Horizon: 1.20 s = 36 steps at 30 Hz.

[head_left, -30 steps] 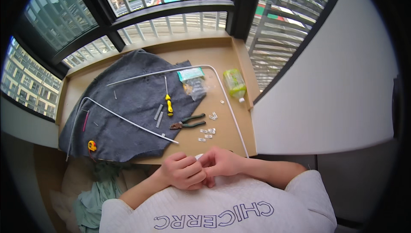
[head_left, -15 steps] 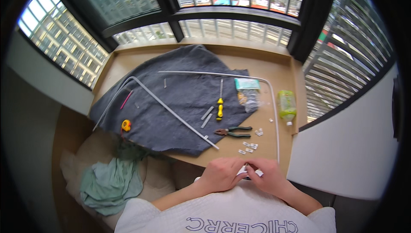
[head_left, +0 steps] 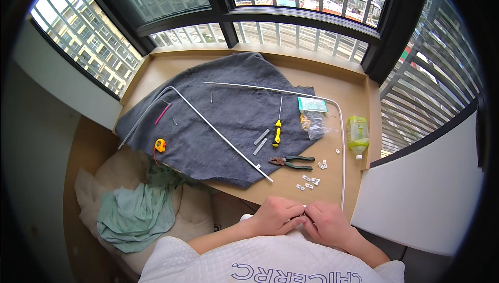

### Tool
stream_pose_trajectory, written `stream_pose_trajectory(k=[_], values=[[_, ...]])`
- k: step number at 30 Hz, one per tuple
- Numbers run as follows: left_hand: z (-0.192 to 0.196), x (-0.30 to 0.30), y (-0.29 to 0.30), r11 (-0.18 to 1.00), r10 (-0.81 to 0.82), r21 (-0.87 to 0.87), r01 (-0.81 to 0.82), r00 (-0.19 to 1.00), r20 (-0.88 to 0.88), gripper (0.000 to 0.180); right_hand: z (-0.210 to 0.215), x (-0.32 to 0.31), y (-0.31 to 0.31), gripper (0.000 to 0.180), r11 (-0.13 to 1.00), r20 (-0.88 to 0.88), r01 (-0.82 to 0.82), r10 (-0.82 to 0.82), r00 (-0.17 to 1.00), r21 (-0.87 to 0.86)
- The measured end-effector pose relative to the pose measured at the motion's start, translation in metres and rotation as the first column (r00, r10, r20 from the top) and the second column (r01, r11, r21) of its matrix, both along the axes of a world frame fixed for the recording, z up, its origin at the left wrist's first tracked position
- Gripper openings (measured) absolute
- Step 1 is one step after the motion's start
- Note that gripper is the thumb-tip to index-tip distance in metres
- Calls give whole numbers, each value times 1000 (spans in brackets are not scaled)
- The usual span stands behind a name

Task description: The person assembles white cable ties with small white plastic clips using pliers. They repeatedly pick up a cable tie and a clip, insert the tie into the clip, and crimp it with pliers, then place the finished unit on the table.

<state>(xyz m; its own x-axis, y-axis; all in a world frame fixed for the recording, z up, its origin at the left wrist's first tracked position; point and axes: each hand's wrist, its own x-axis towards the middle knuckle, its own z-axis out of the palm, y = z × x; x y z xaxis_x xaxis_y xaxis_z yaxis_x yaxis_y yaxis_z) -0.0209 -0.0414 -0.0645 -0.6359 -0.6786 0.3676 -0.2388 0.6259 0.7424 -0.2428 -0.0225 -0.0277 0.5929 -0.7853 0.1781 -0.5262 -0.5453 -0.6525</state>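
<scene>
My left hand [head_left: 275, 215] and my right hand [head_left: 328, 222] meet at the table's near edge, close to my body. The fingers of both are bent and pinched together at the tips. Whatever lies between them is mostly covered, too small to name. Just beyond are several small white plastic clips [head_left: 311, 180], loose on the wood. Farther off lie pliers [head_left: 292, 163] with dark green handles and a yellow-and-black screwdriver [head_left: 277, 133]. To the right of my right hand, a bent white rod [head_left: 343, 158] runs down toward the near edge.
A dark grey cloth [head_left: 239, 106] covers much of the table. On it rest a second bent rod [head_left: 221, 133], short grey strips [head_left: 261, 137], a yellow tape measure [head_left: 160, 145] and a pink stick [head_left: 162, 113]. A plastic packet [head_left: 312, 104] and a green bottle [head_left: 357, 136] lie at the right.
The view has shifted, so the table sits farther right in it. My fingertips have drawn closer together, and the white patch seen between my hands before is now mostly covered.
</scene>
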Motion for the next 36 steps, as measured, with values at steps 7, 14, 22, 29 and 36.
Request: stream_pose_trajectory(k=[7, 14, 22, 29, 36], values=[[9, -8, 13, 988, 87, 134, -75, 992, -87, 26, -4, 13, 9, 13, 990, 207, 126, -136, 969, 57], [7, 0, 22, 968, 53, 247, -49, 999, -10, 8, -12, 7, 16, 14, 973, 265, 30, -92, 960, 230], [1, 6, 15, 903, -51, 424, 75, 996, -68, 9, -6, -5, 5, 21, 787, 385, -220, -24, 923, 576], [-11, 6, 13, 784, -82, 598, 167, 983, -167, 22, -35, -15, 0, 30, 520, 616, -478, -124, 778, 708], [-69, 1, -24, 608, 136, 767, -204, 979, 152, 27, -92, -37, -67, 27, 465, 299, -224, -93, 950, 857]])
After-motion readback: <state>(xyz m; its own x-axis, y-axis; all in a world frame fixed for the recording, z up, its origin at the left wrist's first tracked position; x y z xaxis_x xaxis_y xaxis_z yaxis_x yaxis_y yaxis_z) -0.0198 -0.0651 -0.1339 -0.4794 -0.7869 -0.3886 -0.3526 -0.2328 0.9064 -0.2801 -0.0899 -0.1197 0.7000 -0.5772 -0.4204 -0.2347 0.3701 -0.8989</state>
